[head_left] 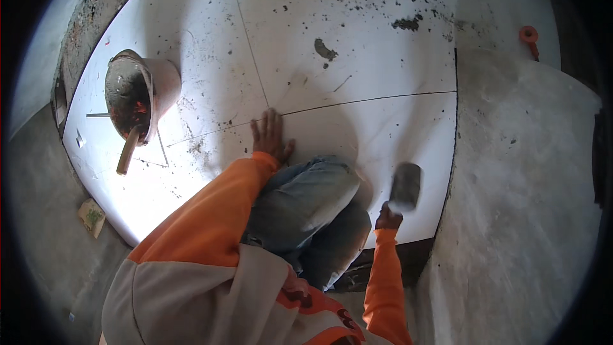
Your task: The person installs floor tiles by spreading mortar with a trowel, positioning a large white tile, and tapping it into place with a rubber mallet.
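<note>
Glossy white floor tiles (332, 131), scored by thin dark joints and flecked with dirt, spread beneath us between grey, roughly finished concrete surfaces (517, 153). We saw a person in an orange-sleeved sweatshirt (211, 207) and faded blue jeans (303, 195) low over the tiles. The left hand (272, 136) lay open and palm down, its fingertips at the spot where the joints met. The right hand (388, 217) was closed around the grip of a dark, cylindrical-headed mallet (407, 184), its head blurred, over the tile's right-hand portion; whether it touched the surface, we could not tell. To the left we noted a pale, mortar-stained bucket (165, 86) with a wooden handle (128, 152) jutting from its mouth. Crumbled dark mortar (407, 23) littered the far tiles, and an orange ring-ended object (528, 34) lay at the upper right.
</note>
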Tool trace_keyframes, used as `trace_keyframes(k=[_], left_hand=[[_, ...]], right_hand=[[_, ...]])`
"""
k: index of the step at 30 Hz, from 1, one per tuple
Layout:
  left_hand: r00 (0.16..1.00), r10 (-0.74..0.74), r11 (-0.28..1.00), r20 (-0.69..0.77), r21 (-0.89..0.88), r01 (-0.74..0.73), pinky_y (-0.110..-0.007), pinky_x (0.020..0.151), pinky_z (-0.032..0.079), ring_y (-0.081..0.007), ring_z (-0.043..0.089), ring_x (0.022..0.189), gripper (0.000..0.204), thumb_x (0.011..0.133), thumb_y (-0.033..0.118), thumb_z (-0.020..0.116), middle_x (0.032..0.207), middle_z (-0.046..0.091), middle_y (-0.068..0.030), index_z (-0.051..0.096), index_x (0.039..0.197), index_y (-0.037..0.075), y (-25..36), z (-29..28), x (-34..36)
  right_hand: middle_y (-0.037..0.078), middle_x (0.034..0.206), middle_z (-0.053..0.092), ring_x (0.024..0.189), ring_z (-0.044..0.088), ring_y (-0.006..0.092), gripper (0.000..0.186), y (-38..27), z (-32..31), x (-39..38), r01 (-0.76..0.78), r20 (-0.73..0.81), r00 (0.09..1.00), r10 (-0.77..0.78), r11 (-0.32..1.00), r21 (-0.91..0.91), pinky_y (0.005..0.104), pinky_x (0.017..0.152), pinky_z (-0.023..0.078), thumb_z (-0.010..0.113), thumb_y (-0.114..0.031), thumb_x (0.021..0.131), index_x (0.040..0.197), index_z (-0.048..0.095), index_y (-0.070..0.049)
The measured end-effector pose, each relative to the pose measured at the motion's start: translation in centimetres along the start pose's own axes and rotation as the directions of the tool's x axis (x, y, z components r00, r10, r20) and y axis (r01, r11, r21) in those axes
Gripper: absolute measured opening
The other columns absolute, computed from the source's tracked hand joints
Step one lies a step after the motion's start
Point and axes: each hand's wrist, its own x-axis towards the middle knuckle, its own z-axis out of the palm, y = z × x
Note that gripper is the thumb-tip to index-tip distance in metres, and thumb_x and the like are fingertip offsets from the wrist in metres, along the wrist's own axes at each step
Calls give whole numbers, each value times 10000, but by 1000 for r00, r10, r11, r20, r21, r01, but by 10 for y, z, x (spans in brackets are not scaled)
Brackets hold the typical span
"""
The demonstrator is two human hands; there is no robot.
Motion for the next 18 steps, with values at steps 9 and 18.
trace_keyframes(k=[9,18], left_hand=[[997,10,999,-77,53,-6,-589,1055,-42,-318,-7,1379,794,831,495,405,1484,58,-175,177,1390,-21,1,8,0],[962,-82,993,-262,-104,56,-577,1058,-29,-367,-15,1371,766,825,416,400,1469,56,-230,167,1376,-62,61,-22,54]], right_hand=[[62,537,509,500,469,180,364,-40,-28,-22,-318,174,815,552,176,932,379,489,362,514,-236,874,622,506,28],[133,1149,576,969,574,285,268,-53,-29,16,-27,558,806,196,954,-297,404,807,461,452,-156,864,1082,597,-96]])
